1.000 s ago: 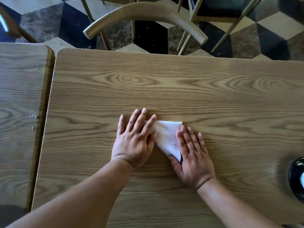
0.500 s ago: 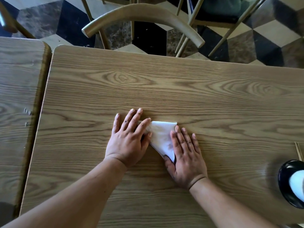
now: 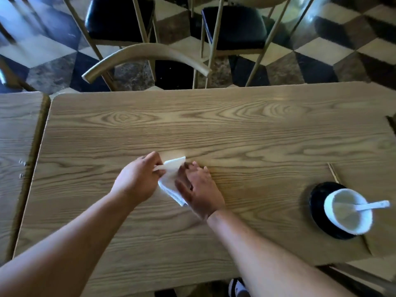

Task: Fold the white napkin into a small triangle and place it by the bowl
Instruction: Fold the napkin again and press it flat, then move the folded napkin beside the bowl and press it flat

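The white napkin, folded into a triangle, lies near the middle of the wooden table. My left hand pinches its upper left corner and lifts that edge off the table. My right hand rests flat on the napkin's right side with fingers spread, pressing it down. The white bowl with a white spoon in it stands on a black saucer at the right of the table, well apart from the napkin.
Chopsticks lie just beyond the saucer. A second table adjoins on the left. A curved wooden chair back stands at the far edge, with black-seated chairs behind it on a checkered floor.
My left hand went from lying flat to pinching and lifting the napkin's upper corner. The camera view swung right and back, bringing the whole bowl and saucer into sight.
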Demonstrator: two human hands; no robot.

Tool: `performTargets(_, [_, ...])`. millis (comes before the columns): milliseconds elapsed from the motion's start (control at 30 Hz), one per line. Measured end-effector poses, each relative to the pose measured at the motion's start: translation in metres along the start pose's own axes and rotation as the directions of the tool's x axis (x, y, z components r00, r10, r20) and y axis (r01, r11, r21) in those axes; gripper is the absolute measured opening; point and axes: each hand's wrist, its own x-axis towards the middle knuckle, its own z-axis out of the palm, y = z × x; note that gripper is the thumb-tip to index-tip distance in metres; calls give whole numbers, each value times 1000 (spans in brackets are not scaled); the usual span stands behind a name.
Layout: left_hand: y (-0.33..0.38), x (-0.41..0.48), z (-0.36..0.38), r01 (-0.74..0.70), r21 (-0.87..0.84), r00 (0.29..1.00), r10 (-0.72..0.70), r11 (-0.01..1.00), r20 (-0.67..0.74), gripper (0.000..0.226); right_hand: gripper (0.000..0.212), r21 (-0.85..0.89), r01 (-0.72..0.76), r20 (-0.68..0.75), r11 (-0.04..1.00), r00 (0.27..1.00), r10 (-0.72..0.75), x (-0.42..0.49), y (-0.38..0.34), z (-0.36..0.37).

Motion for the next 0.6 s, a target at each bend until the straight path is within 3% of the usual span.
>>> performTargets(67, [21,-11,-2,-37,-89,997,43,995,68,25,87,421,-149,-19,895,985,173,-5,-2,-35])
performTargets(100, [34,-17,-2,-56,-119,993,68,991,100,26,92,512,-192,-7,838,974,227,-9,2,-54])
performTargets(167, [60,-26,1,-82,-176,986,106,981,128,28,84,587,-277,110,760,958,264,-23,20,-89])
performTargets(233, [89,-30,8,-115,-230,982,145,966,117,27,54,651,-318,212,690,948,237,-41,42,-118])
performTargets(367, [143,-31,19,-145,-323,979,182,935,87,21,12,717,-312,225,623,950,217,-88,79,-151])
performTargets(500, [188,-33,27,-169,-368,967,226,914,118,18,38,698,-286,71,656,940,334,-123,95,-175])
performTargets(600, [216,-33,33,-201,-352,953,265,914,145,19,36,731,-278,6,623,916,402,-149,107,-193])
